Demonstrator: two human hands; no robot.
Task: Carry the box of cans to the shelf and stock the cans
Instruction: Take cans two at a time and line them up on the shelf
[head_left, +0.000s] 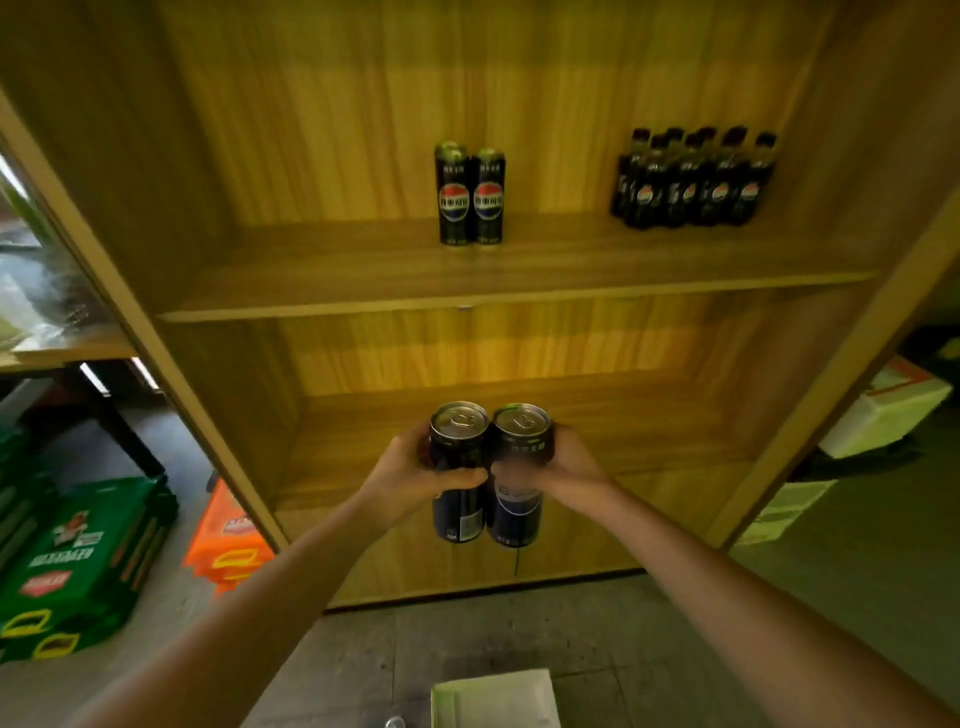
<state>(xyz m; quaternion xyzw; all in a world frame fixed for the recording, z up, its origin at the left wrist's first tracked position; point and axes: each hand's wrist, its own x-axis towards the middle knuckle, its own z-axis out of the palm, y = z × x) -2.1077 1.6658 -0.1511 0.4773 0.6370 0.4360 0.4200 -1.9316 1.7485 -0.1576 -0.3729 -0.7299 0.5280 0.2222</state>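
My left hand (415, 475) grips a tall black cola can (459, 512), and my right hand (563, 465) grips a second black can (517, 512). The two cans are upright and touch side by side, held in the air in front of the lower shelf bay. On the upper shelf board (332, 283) of the wooden shelf stand several matching black cans (470, 195), close together near the middle. A pale box (493, 699) shows on the floor at the bottom edge, between my forearms; its contents are hidden.
A cluster of dark cola bottles (693, 179) stands at the right of the upper shelf. Green crates (83, 561) and orange crates (228, 535) are stacked on the floor to the left. White boxes (888, 415) lie to the right of the shelf unit.
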